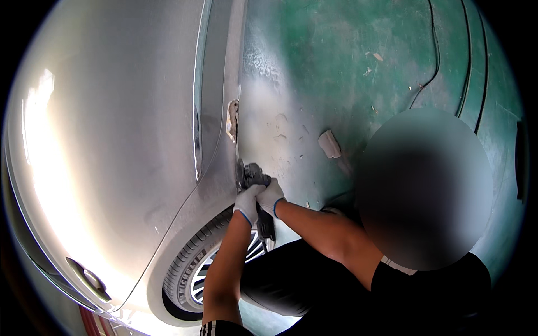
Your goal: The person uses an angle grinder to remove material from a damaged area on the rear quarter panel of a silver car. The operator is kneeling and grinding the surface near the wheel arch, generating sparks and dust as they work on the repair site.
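Two hands in white gloves, both closed around one dark power tool (256, 175) just above a car wheel, slightly below the middle of the view. Left hand (246, 204) wrapped firmly around the tool from the near side; right hand (271, 196) gripping the same tool, just beside and touching the left. Two blue-edged cuffs, two bare forearms, two black sleeves with pale stripes.

At the head of the tool, one dark disc (241, 175), close against the lower edge of the car panel; contact hard to tell. Filling the left side, one silver car (129, 112), with one chrome strip (197, 106), one door handle (89, 278) at lower left, and one visible wheel (190, 269) with a black tyre and spoked silver rim. Farther up the same lower edge, beyond the tool, one rough, broken patch (232, 121).

To the right, a green floor (347, 56) with one broad pale, dusty streak alongside the car, one larger grey-beige fragment (330, 144) and several scattered crumbs, too small to count surely. At upper right, three dark cables (469, 50). Below these, one large round blurred area, contents hidden. At bottom centre, one black-clad leg (291, 274), bent beside the wheel.
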`<state>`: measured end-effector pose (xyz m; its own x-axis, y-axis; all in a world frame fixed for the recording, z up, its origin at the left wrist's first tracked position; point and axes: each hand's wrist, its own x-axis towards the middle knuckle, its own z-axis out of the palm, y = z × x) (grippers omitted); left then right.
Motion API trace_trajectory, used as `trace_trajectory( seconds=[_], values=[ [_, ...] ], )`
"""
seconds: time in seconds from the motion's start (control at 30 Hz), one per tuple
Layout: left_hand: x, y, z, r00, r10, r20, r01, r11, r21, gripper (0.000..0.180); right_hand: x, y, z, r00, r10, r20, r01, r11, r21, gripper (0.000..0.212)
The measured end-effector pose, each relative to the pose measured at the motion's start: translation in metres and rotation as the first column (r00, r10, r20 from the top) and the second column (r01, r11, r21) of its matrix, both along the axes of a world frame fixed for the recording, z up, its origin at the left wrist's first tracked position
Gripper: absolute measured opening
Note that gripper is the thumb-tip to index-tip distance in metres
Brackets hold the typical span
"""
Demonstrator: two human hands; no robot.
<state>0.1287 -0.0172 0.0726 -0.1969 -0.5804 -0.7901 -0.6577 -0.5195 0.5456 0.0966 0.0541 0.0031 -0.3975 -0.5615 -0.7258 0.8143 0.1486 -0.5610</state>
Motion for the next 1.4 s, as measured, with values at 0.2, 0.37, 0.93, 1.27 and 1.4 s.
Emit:
trace_trajectory(
  seconds=[0.2, 0.37, 0.93, 1.27, 1.4],
  values=[
    [0.002, -0.003, -0.001, 0.999, 0.031, 0.042, -0.034, 0.997, 0.063, 0.026, -0.007, 0.011, 0.008, 0.994, 0.063, 0.085, -0.060, 0.997, -0.041, 0.071],
    [0.013, -0.010, -0.008, 1.000, 0.023, -0.012, -0.022, 0.998, 0.064, 0.028, 0.003, 0.003, -0.003, 0.996, 0.089, 0.008, -0.089, 0.996, 0.015, 0.072],
    [-0.007, -0.002, -0.008, 0.997, 0.055, -0.058, -0.050, 0.995, 0.089, 0.023, -0.023, 0.014, 0.008, 0.998, 0.060, 0.022, -0.061, 0.998, 0.016, 0.064],
    [-0.019, 0.008, -0.004, 0.997, 0.056, -0.055, -0.052, 0.996, 0.075, 0.027, -0.032, 0.013, -0.002, 0.976, 0.219, -0.012, -0.218, 0.975, 0.039, 0.069],
    [-0.026, -0.001, 0.001, 0.999, -0.016, -0.039, 0.019, 0.997, 0.075, 0.025, -0.037, 0.010, 0.001, 0.996, 0.074, 0.041, -0.073, 0.997, -0.012, 0.069]
  ],
)
